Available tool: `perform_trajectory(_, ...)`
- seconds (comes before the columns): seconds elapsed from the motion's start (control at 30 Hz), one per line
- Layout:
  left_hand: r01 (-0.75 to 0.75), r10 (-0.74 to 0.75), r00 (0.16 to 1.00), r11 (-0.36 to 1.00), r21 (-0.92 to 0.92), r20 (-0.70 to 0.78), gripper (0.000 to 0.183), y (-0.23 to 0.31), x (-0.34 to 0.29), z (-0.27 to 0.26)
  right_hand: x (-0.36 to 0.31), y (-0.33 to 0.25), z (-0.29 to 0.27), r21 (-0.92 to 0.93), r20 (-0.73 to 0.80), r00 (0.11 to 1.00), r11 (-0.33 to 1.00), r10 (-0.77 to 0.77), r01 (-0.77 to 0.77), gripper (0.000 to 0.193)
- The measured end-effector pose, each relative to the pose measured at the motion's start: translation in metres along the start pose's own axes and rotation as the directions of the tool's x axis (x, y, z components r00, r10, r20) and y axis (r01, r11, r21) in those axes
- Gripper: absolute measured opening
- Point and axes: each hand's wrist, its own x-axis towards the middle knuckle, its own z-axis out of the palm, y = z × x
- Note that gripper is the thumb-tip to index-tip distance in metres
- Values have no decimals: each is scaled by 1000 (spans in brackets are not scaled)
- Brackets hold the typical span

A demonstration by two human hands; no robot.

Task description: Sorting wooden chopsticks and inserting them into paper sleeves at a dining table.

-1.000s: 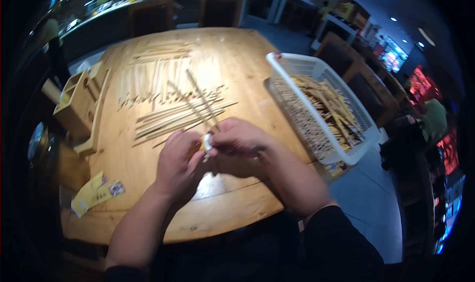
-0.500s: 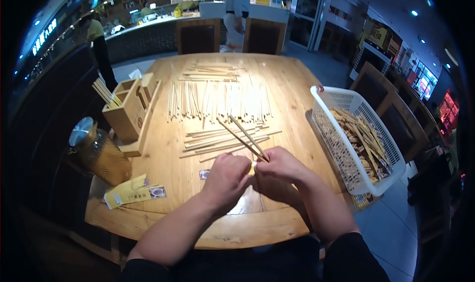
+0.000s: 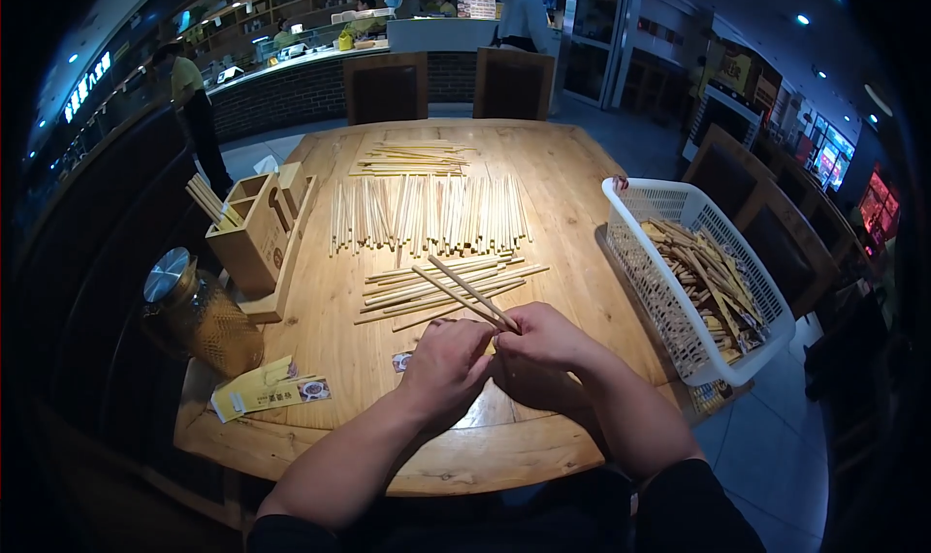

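Observation:
A pair of wooden chopsticks (image 3: 468,290) sticks out of my right hand (image 3: 545,338), which is closed around their near ends. Their tips point away and to the left, spread apart. Against it, knuckles nearly touching, is my left hand (image 3: 444,364), also closed; whatever its fingers pinch is hidden. Just beyond both hands lies a loose pile of chopsticks (image 3: 383,294), set mostly crosswise. Farther off, a long row of chopsticks (image 3: 427,216) lies side by side, and past it sits another crosswise pile (image 3: 412,156). A small printed paper piece (image 3: 401,361) peeks out beside my left hand.
On the right stands a white plastic basket (image 3: 679,332) heaped with wrapped chopsticks (image 3: 713,291). To the left are a wooden caddy (image 3: 254,252) holding chopsticks, a lidded glass jar (image 3: 218,330) and yellow paper sleeves (image 3: 257,393). Chairs (image 3: 514,86) stand beyond the wooden table (image 3: 567,359).
The held chopsticks have dipped lower and their tips sit nearer to me. Both hands stay together. In the background, a person in white has moved to the right.

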Motion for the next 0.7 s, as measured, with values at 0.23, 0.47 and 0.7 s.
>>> perform_trajectory(0.23,9,-9,1000,1000,6,8,30,0,-3,0,3,5,-1,99,61,998,995,0,-6,13)
perform_trajectory(0.47,61,-62,998,997,-57,-29,30,4,-1,-2,3,6,-2,150,10,997,986,-72,69,15)
perform_trajectory(0.7,114,-118,991,992,-61,-64,26,0,-4,2,1,-8,2,87,-27,996,992,-86,88,15)
